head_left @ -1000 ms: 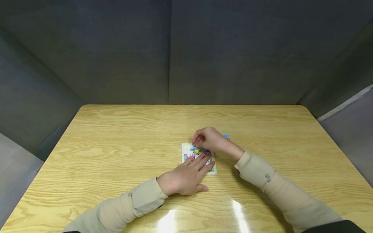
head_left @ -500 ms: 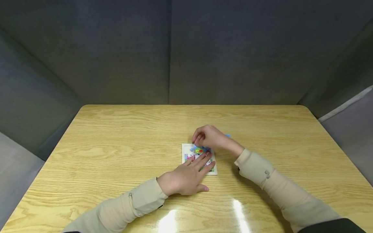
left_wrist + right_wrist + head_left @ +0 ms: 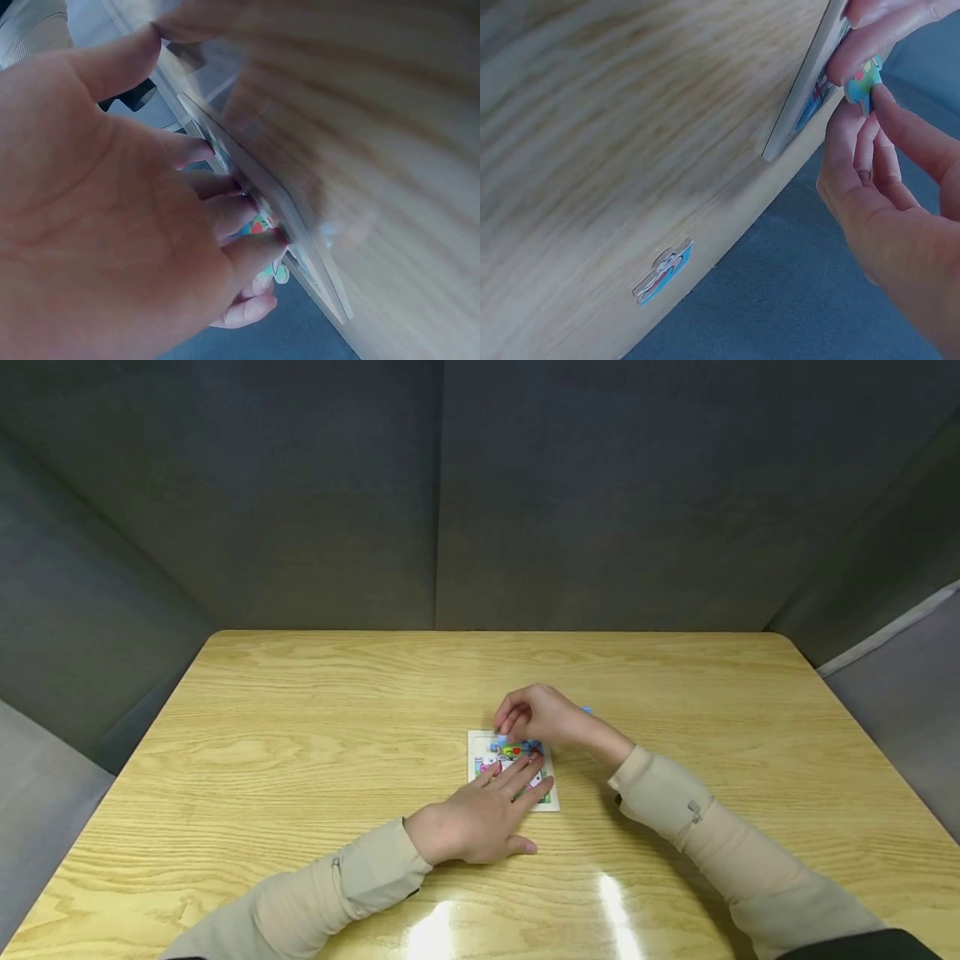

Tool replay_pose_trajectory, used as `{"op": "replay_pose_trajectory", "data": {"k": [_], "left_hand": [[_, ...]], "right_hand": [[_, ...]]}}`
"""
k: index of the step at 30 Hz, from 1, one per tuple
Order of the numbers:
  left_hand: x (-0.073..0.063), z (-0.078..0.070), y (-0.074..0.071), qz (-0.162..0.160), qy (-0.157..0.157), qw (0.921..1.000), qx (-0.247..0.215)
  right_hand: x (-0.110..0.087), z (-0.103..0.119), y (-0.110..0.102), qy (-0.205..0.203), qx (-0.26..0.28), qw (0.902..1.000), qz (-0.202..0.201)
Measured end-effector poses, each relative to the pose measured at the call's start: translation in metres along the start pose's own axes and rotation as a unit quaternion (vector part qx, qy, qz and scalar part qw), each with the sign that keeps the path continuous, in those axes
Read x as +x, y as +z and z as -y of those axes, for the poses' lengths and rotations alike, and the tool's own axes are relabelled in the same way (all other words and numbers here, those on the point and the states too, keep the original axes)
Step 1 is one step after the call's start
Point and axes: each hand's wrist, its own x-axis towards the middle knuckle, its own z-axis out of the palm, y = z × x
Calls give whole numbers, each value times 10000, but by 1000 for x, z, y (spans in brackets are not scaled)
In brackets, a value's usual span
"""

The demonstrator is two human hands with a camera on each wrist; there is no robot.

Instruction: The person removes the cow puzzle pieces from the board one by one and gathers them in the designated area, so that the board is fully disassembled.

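Observation:
A small jigsaw puzzle in a white frame (image 3: 472, 760) lies on the table, printed with a colourful cartoon picture. Across its near part rests my left hand (image 3: 483, 822), fingers spread and nearly straight, fingertips on the picture. At the puzzle's far edge my right hand (image 3: 547, 718) pinches a blue and green puzzle piece (image 3: 865, 84) between thumb and fingers. In the right wrist view this piece stands tilted over the frame, close to the left fingertips. My left hand hides much of the picture.
One loose puzzle piece (image 3: 664, 274) with a blue edge lies on the wooden table (image 3: 315, 718), to the right of the frame and partly behind my right wrist in the head view. Dark grey fabric panels (image 3: 322, 502) stand behind the table and at both sides.
My right hand has shifted only slightly, and the pinched piece has tipped and sits a little lower against the picture. The left hand has stayed in place.

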Motion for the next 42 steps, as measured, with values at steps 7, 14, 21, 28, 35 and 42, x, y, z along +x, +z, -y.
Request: {"op": "replay_pose_trajectory", "data": {"k": [7, 14, 21, 28, 35, 42], "left_hand": [[0, 0, 0, 8, -17, 10000, 35], [1, 0, 2, -28, 28, 10000, 86], [1, 0, 1, -20, -8, 10000, 42], [1, 0, 0, -14, -33, 10000, 11], [0, 0, 0, -68, -40, 9999, 107], [0, -1, -1, -113, -29, 9999, 47]], "right_hand": [[-1, 0, -2, 65, -129, 9999, 46], [-2, 1, -3, 109, 35, 9999, 42], [-5, 1, -5, 60, 33, 9999, -75], [-7, 5, -14, 32, -146, 9993, -334], [-15, -1, -27, 48, -49, 9988, -491], [-26, -11, -42, 304, -86, 9973, -663]]}}
